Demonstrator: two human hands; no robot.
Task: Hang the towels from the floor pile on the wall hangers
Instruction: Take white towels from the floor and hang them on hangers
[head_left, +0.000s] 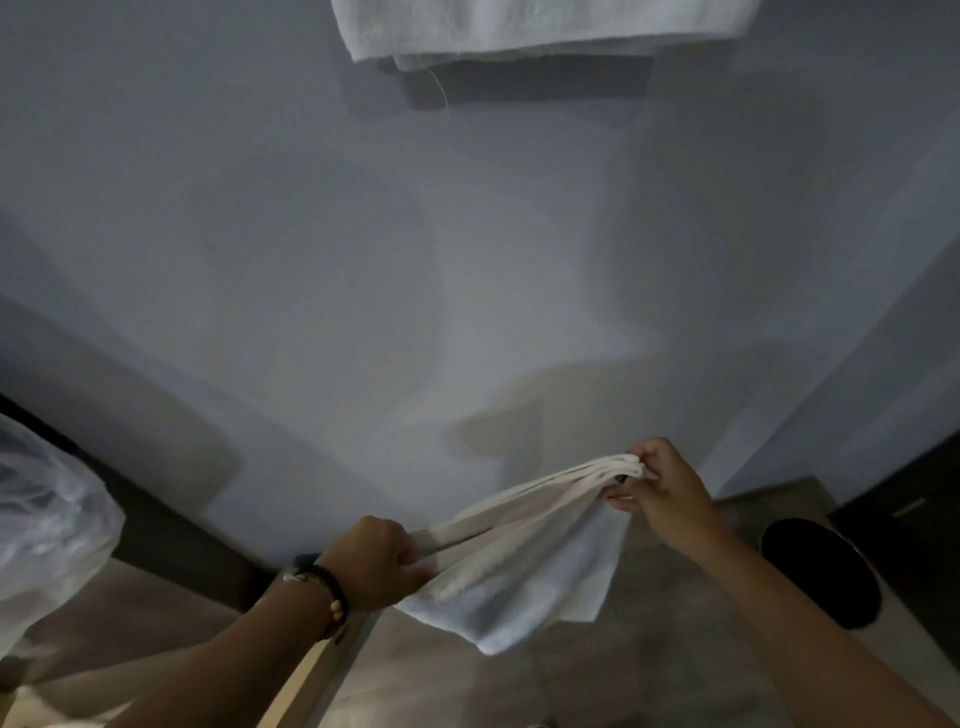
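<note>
White towel (524, 561) gripped btwn left hand (376, 564) & right hand (662, 496).

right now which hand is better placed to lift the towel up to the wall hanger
Probably the right hand. It pinches the towel at its gathered edge, higher and closer beneath the hung towel. The left hand grips the lower end.

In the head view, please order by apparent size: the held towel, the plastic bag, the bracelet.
1. Held towel
2. Plastic bag, cut off by the frame edge, so unsure against the towel
3. Bracelet
</note>
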